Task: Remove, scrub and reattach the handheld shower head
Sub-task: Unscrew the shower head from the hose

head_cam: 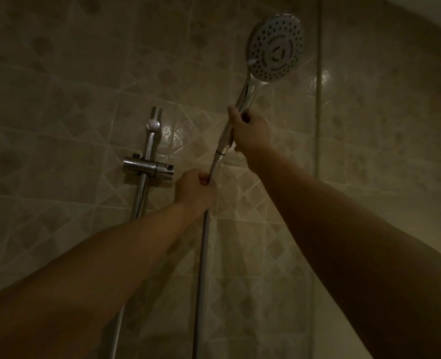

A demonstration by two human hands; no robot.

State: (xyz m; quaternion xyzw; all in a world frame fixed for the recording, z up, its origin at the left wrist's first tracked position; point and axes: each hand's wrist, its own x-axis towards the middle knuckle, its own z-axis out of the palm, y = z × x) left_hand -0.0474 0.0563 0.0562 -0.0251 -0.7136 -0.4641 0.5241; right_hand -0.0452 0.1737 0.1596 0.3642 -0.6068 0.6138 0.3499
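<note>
The handheld shower head [275, 47] is a round chrome head with a grey nozzle face, held up high at upper right, away from the wall bracket. My right hand [250, 130] grips its chrome handle just below the head. The silver hose [203, 255] hangs straight down from the handle's end. My left hand [195, 189] is closed around the hose just under the connector nut. The chrome sliding holder [148, 167] on the vertical rail [150, 141] sits to the left of both hands with nothing in it.
Beige patterned tiles [72, 99] cover the wall behind. A vertical tile strip or corner [317, 125] runs down at right. A second length of hose [116, 330] shows at lower left under my left forearm. The light is dim.
</note>
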